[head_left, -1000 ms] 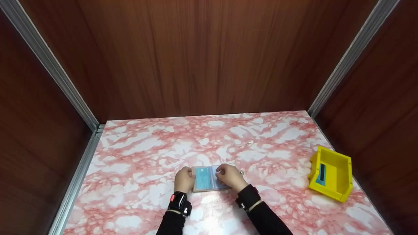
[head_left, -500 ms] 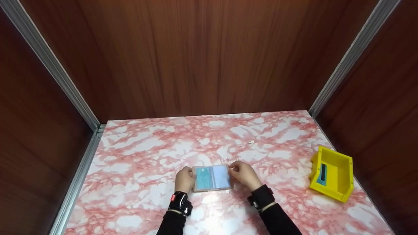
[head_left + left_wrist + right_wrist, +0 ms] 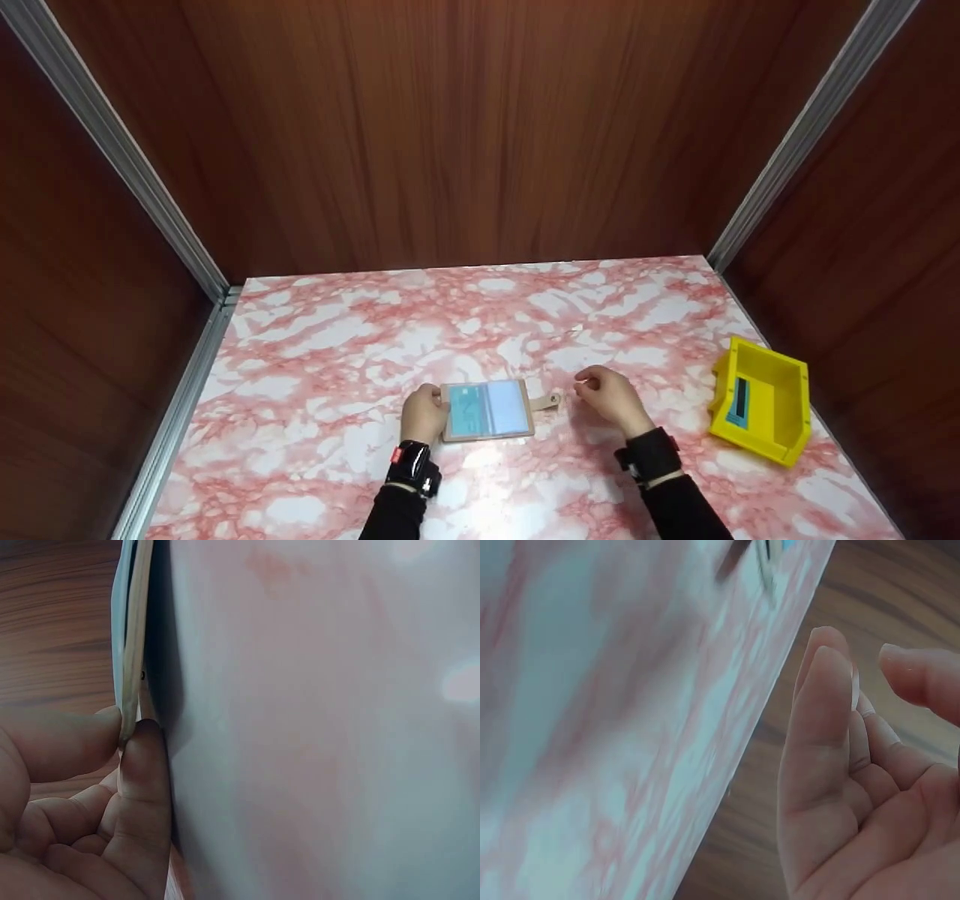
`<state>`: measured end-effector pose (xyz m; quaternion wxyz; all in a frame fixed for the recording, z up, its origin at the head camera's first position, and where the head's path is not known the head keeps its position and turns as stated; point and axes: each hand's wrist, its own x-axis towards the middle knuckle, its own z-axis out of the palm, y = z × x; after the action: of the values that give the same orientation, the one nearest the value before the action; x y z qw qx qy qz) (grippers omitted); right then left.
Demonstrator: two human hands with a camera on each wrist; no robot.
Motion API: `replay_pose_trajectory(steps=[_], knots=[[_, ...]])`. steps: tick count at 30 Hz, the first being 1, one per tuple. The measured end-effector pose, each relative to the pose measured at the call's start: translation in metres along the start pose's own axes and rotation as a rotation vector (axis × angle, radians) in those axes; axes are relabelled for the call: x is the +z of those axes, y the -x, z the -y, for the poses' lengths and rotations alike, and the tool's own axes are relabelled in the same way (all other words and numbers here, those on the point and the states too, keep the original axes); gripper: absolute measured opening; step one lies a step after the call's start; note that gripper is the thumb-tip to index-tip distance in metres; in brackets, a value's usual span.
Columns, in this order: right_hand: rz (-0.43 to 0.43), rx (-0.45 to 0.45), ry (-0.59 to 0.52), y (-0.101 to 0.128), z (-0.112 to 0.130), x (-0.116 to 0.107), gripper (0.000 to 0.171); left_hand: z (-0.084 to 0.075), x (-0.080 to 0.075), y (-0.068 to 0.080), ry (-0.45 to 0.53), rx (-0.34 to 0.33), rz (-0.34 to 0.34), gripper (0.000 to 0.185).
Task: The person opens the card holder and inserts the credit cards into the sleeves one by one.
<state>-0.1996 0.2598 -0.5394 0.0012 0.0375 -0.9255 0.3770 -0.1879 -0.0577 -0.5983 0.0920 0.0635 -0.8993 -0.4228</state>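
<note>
over on the head cam, i had the left hand (image 3: 424,414) pinching the unfolded card holder (image 3: 487,409), right hand (image 3: 611,399) near its strap (image 3: 544,403). left wrist: thumb and finger gripped the edge right by the table (image 3: 337,765). right wrist: thumb apart from fingertips, kinda loose.

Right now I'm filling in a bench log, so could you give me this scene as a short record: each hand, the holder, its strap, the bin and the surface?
Left hand: pinches the left edge of the card holder
Right hand: right of the strap, apart from it; thumb and fingertips separated
Card holder: open; blue-green card on its left side
Strap: unfastened, extending right
Yellow bin: far right; striped blue piece inside, at left
Table: pink-and-white marbled
</note>
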Motion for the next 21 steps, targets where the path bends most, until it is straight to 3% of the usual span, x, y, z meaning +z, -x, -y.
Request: replay_pose_trajectory(steps=[9, 21], knots=[[0.003, 0.026, -0.054, 0.007, -0.021, -0.033, 0.024, -0.001, 0.001, 0.000, 0.011, -0.014, 0.007, 0.026], [-0.062, 0.082, 0.038, 0.017, -0.046, -0.088, 0.030, -0.001, 0.001, 0.000, 0.014, -0.024, 0.007, 0.025]])
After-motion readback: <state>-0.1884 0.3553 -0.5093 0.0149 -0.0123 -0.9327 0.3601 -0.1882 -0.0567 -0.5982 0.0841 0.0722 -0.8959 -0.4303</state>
